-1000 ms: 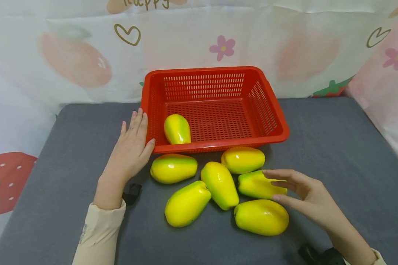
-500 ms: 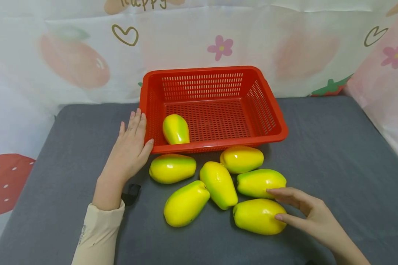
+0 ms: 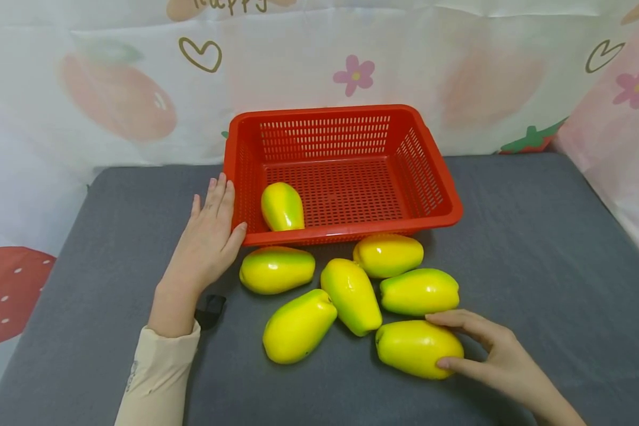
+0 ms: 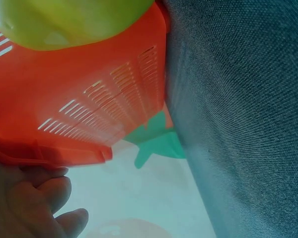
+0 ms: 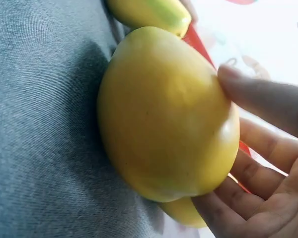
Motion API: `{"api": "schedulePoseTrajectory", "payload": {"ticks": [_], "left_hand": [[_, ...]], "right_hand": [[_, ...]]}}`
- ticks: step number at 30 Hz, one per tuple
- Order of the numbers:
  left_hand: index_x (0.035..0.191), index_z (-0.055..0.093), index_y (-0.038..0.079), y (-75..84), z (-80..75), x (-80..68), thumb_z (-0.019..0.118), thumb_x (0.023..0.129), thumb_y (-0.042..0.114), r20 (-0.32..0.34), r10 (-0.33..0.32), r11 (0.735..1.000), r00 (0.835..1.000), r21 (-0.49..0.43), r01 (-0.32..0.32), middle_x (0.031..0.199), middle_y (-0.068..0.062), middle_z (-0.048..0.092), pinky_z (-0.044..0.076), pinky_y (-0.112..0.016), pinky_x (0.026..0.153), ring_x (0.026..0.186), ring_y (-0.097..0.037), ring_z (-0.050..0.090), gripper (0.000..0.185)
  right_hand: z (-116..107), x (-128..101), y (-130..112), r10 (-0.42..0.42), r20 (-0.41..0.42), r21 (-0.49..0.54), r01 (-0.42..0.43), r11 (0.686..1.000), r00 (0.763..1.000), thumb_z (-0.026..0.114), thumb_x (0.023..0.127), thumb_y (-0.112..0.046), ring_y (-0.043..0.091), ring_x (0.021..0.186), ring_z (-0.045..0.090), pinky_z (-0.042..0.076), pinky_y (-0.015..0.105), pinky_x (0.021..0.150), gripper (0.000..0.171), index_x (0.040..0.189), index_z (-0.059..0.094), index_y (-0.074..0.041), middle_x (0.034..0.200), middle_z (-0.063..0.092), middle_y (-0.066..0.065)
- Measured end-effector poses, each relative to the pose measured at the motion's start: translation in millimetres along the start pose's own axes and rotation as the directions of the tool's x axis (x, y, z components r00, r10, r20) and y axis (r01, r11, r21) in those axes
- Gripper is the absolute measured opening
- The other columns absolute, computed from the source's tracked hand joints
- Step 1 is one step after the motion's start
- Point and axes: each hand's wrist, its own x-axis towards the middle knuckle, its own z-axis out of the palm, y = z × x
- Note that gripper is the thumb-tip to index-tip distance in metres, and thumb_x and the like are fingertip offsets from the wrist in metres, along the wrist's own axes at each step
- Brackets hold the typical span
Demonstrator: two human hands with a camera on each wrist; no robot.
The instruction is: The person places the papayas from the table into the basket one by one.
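Observation:
My left hand [image 3: 205, 245] lies with straight fingers along the left side of a red plastic basket [image 3: 351, 232]. One yellow-green papaya [image 3: 282, 207] sits inside, at the basket's near left corner. In front of the basket, my right hand [image 3: 490, 349] holds the nearest right papaya [image 3: 415, 349], thumb on its near side and fingers on its far side. The right wrist view shows this papaya [image 5: 164, 114] large, with the thumb [image 5: 258, 94] on it and the other fingers behind. It rests on the grey cloth.
Several more papayas lie between the hands: one at left [image 3: 277, 270], one lower left [image 3: 300, 326], a middle one [image 3: 351, 297], one by the basket rim [image 3: 389, 256] and one [image 3: 419, 292] just beyond the right hand. A printed curtain [image 3: 298, 59] hangs behind the grey-covered table [image 3: 538, 236].
My right hand has moved toward me from the papaya beyond, down onto the nearest right one, and its fingers have closed round it. The left hand has stayed at the basket.

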Motion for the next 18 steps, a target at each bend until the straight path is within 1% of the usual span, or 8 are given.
{"api": "schedulePoseTrajectory", "payload": {"ticks": [5, 9, 12, 15, 18], "left_hand": [[0.149, 0.010, -0.008, 0.0, -0.4, 0.1, 0.038, 0.099, 0.024, 0.000, -0.001, 1.000, 1.000, -0.003, 0.001, 0.157, -0.021, 0.003, -0.001, -0.052, 0.114, 0.145, -0.032, -0.001, 0.066], [0.149, 0.010, -0.008, 0.7, -0.7, 0.2, 0.038, 0.099, 0.024, 0.000, -0.001, 1.000, 1.000, 0.001, 0.001, 0.157, -0.021, 0.003, -0.001, -0.052, 0.114, 0.145, -0.032, 0.000, 0.065], [0.149, 0.010, -0.008, 1.4, -1.2, 0.2, 0.038, 0.099, 0.023, 0.001, -0.003, 1.000, 1.000, 0.004, 0.003, 0.157, -0.021, 0.003, 0.000, -0.052, 0.114, 0.145, -0.032, 0.000, 0.065], [0.149, 0.010, -0.008, 1.9, -1.7, 0.0, 0.038, 0.099, 0.023, 0.003, -0.004, 1.000, 1.000, 0.005, 0.004, 0.157, -0.021, 0.003, 0.000, -0.052, 0.114, 0.145, -0.033, 0.000, 0.065], [0.149, 0.010, -0.008, 1.9, -1.6, -0.4, 0.038, 0.099, 0.023, 0.005, -0.004, 1.000, 1.000, 0.003, 0.004, 0.157, -0.021, 0.003, -0.001, -0.051, 0.114, 0.145, -0.033, 0.000, 0.065]], "right_hand": [[0.0, -2.6, 1.9, 0.013, 0.058, -0.062, -0.010, 0.998, 0.998, 0.080, 0.071, 0.002, 0.004, 0.114, 0.051, 0.037, 0.012, 0.094, 0.061, 0.128, 0.058, -0.004, 0.124, 0.060, 0.004], [1.0, -4.7, 3.4, 0.025, 0.109, -0.088, -0.015, 0.996, 0.994, 0.082, 0.071, -0.005, 0.004, 0.116, 0.049, 0.035, 0.011, 0.095, 0.065, 0.131, 0.056, -0.006, 0.127, 0.059, 0.003], [1.9, -5.4, 3.8, 0.038, 0.145, -0.083, -0.026, 0.996, 0.989, 0.082, 0.072, -0.010, 0.004, 0.118, 0.048, 0.034, 0.011, 0.096, 0.067, 0.133, 0.054, -0.007, 0.128, 0.058, 0.003], [2.6, -5.4, 2.8, 0.078, 0.172, -0.081, -0.064, 0.995, 0.982, 0.081, 0.074, -0.015, 0.004, 0.117, 0.049, 0.035, 0.012, 0.095, 0.066, 0.134, 0.053, -0.010, 0.129, 0.057, 0.002], [3.2, -5.2, 2.3, 0.100, 0.190, -0.077, -0.087, 0.993, 0.977, 0.080, 0.076, -0.018, 0.006, 0.116, 0.050, 0.037, 0.014, 0.094, 0.066, 0.135, 0.052, -0.011, 0.130, 0.057, 0.000]]}}
